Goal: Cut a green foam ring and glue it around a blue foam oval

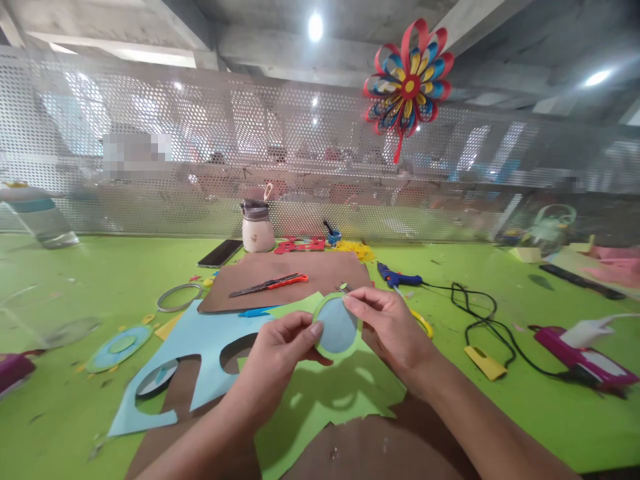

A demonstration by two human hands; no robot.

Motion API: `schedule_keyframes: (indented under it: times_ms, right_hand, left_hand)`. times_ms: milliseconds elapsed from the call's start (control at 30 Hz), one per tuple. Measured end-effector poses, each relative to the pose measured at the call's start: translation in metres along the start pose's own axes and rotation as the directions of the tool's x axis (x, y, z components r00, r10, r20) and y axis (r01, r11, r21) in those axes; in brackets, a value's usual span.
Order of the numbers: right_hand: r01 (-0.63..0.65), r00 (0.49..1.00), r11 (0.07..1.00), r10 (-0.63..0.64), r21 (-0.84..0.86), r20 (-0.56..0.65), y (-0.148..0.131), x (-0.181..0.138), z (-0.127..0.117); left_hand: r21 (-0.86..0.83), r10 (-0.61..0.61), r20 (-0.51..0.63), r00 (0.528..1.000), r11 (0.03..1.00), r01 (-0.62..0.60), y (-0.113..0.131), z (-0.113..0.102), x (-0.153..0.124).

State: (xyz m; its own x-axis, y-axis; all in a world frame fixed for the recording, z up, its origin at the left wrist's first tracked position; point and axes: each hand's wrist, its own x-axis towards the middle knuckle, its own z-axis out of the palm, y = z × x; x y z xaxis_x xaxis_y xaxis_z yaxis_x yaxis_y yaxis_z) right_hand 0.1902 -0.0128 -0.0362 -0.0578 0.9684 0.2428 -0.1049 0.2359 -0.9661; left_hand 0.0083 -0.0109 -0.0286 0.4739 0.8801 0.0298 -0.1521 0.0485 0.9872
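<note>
Between both hands is a round paper disc [339, 325], light blue in the middle with a green rim, raised above the work surface. My left hand [287, 350] pinches its left edge between thumb and fingers. At the upper right edge, my right hand [387, 320] grips the rim the same way. Below the disc lies a green paper sheet [310, 413] with a jagged edge. To the left spreads a light blue paper sheet [213, 383] with round holes cut in it. An orange-handled cutter [270, 285] rests on brown card [345, 270] beyond the hands.
A blue glue gun [400, 277] and its black cable lie right, near a purple power strip [583, 360]. At left are a tape roll [180, 297] and a decorated paper disc [120, 347]. A bottle [258, 230] and phone [220, 253] stand behind; a paper flower [410, 83] hangs above.
</note>
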Motion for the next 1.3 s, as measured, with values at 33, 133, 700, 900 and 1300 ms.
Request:
schedule_keyframes:
  times_ms: [33, 133, 700, 900, 1300]
  right_hand:
    - [-0.006, 1.000, 1.000, 0.006, 0.011, 0.003, 0.001, 0.000, 0.000]
    - [-0.016, 1.000, 0.999, 0.015, 0.037, 0.007, 0.001, 0.001, -0.001]
    - [0.009, 1.000, 1.000, -0.009, 0.002, -0.021, -0.003, 0.001, 0.000]
    - [-0.018, 0.999, 1.000, 0.019, 0.023, -0.026, 0.002, 0.002, 0.001]
    - [-0.096, 0.993, 0.993, 0.090, 0.070, 0.081, 0.003, 0.003, 0.002]
  left_hand:
    - [-0.001, -0.002, 0.007, 1.000, 1.000, 0.002, 0.001, 0.001, 0.000]
    - [-0.003, -0.007, 0.016, 1.000, 1.000, 0.007, 0.002, 0.001, -0.001]
    - [-0.007, -0.003, -0.017, 1.000, 1.000, 0.003, 0.001, 0.002, 0.001]
    - [0.032, -0.019, -0.058, 0.998, 0.999, 0.021, 0.000, 0.002, 0.003]
    - [0.030, -0.025, -0.144, 0.989, 0.999, 0.029, 0.002, 0.003, 0.003]
